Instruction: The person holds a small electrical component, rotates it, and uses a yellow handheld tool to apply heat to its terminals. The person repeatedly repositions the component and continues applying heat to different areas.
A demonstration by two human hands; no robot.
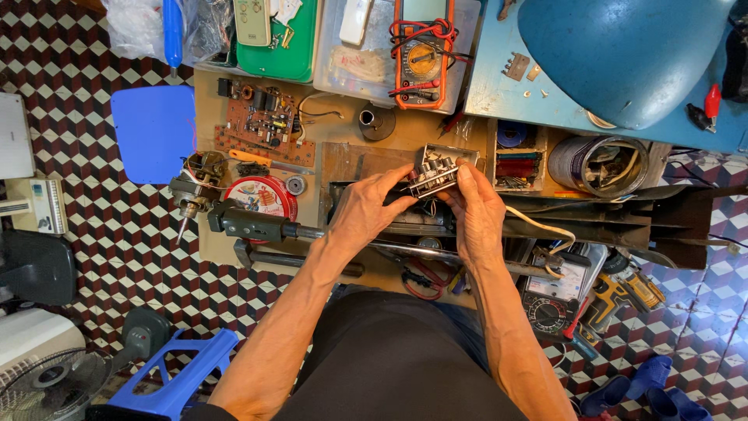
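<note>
A checkered tile floor of dark red, black and white surrounds a cluttered brown worktop. The landmark is the small metal-framed electronic module, held above the middle of the worktop. Far left of it lies a blue stool seat, then a brown circuit board and a round red tin. The left hand grips the module's left end with curled fingers; the right hand clasps its right end. Above it sits an orange multimeter. A white cable trails right, toward an analogue meter and a yellow drill.
</note>
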